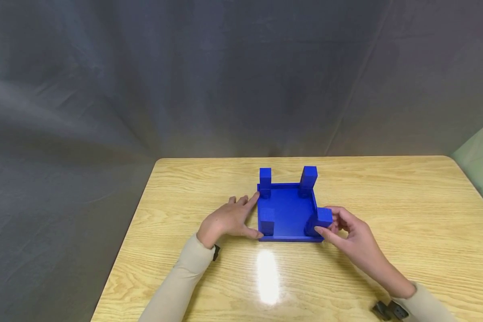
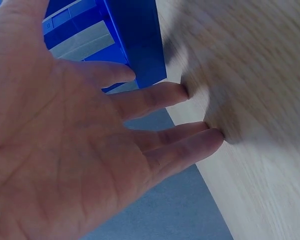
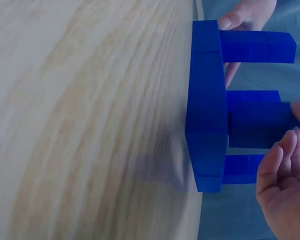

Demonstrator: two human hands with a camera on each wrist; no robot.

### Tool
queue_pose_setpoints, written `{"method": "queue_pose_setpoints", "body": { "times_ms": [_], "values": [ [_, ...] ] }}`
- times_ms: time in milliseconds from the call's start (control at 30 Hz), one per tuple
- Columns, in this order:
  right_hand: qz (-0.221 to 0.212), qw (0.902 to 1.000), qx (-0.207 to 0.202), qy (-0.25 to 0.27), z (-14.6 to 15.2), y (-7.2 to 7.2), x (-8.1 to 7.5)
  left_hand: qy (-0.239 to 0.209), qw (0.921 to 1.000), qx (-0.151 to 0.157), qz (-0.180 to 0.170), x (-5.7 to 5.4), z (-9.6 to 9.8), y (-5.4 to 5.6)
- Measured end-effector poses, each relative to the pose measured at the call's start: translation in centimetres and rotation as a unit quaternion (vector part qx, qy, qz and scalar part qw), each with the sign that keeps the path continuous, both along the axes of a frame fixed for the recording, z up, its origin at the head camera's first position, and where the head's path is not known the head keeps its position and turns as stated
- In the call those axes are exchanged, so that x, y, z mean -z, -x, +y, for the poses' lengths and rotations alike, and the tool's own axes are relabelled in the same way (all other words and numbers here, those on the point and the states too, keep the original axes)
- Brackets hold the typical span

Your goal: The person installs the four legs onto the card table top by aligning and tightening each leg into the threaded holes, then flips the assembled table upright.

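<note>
A blue square base point(image 1: 288, 209) with a raised rim lies flat on the wooden table, like a small table turned upside down. Blocky blue legs stand up at its corners: back left point(image 1: 265, 180), back right point(image 1: 308, 178), front left point(image 1: 267, 222) and front right point(image 1: 324, 216). My right hand point(image 1: 356, 239) pinches the front right leg between thumb and fingers; in the right wrist view this leg point(image 3: 260, 125) rises from the base point(image 3: 206, 100). With fingers spread, my left hand point(image 1: 227, 220) touches the base's left side, its thumb at the front left corner.
The light wooden table point(image 1: 406, 201) extends around the base. A dark grey curtain point(image 1: 241, 80) hangs behind and to the left. Pale green fabric point(image 1: 480, 161) shows at the right edge. Both wrists carry small black devices.
</note>
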State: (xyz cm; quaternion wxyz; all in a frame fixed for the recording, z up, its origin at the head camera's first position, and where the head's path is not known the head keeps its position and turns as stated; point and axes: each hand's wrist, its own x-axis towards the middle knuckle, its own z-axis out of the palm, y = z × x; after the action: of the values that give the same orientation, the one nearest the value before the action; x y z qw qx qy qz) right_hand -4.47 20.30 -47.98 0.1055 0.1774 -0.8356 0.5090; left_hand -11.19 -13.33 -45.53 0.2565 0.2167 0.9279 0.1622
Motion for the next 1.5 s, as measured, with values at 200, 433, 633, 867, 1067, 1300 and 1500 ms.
{"method": "queue_pose_setpoints", "body": {
  "times_ms": [200, 433, 633, 867, 1067, 1300, 1500],
  "values": [
    [0.025, 0.9996, -0.008, -0.006, -0.01, 0.26, 0.22, -0.002, 1.0000, 0.004, 0.004, 0.07, -0.04, -0.02],
    [0.039, 0.9988, -0.019, -0.021, 0.23, 0.53, -0.10, -0.002, 1.0000, 0.006, 0.004, -0.02, -0.09, -0.04],
    [0.039, 0.9979, -0.038, -0.035, 0.49, 0.71, -0.34, -0.005, 1.0000, 0.005, 0.006, -0.21, -0.10, -0.05],
    [0.056, 0.9959, -0.054, -0.045, 0.82, 0.85, -0.50, -0.006, 0.9999, 0.007, 0.006, -0.29, -0.10, -0.11],
    [0.054, 0.9959, -0.040, -0.061, 0.93, 0.88, -0.41, -0.009, 0.9999, 0.005, 0.003, -0.16, -0.13, -0.10],
    [0.027, 0.9973, -0.022, -0.065, 0.93, 0.75, -0.32, -0.008, 1.0000, 0.006, 0.001, -0.13, -0.12, -0.07],
    [0.015, 0.9979, -0.019, -0.061, 0.88, 0.68, -0.28, -0.009, 0.9999, 0.005, -0.003, -0.08, -0.14, 0.03]
  ]
}}
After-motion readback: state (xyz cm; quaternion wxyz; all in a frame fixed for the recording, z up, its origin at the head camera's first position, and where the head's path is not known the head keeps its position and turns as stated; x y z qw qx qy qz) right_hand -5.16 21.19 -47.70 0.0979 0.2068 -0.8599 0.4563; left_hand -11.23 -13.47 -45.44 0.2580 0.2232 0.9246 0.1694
